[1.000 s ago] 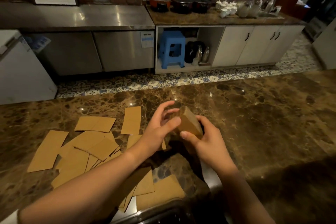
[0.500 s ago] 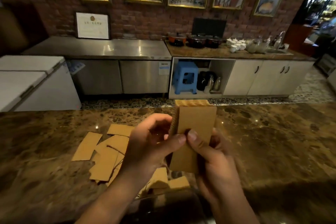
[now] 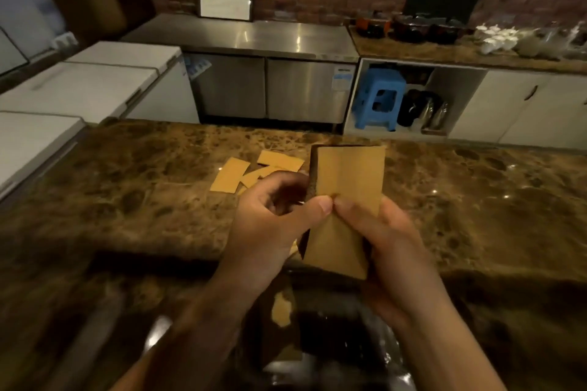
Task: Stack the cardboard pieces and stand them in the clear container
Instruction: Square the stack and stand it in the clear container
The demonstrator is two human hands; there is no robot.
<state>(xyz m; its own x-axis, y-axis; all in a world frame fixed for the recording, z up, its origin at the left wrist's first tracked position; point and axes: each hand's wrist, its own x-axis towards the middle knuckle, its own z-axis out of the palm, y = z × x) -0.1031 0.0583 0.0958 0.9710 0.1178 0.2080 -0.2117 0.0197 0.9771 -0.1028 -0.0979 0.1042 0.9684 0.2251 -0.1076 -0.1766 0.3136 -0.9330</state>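
Observation:
A thick stack of tan cardboard pieces [image 3: 347, 178] is held upright in front of me, above the marble counter [image 3: 158, 200]. My left hand [image 3: 270, 216] grips its left edge and my right hand [image 3: 387, 238] grips its right side; both thumbs press on its front face. Several loose cardboard pieces [image 3: 232, 174] lie flat on the counter beyond my left hand. Below my hands at the near edge sits the clear container [image 3: 333, 352], blurred and dark, with one cardboard piece [image 3: 281, 308] showing in it.
Behind the counter run white chest freezers [image 3: 95, 86] at the left, a steel cabinet [image 3: 270, 89], and white cupboards with a blue stool [image 3: 379, 98] in an open bay. Pots and cups stand on the back counter.
The stack has been lifted off the counter and turned upright between both hands. The view has tilted, so fewer loose pieces show.

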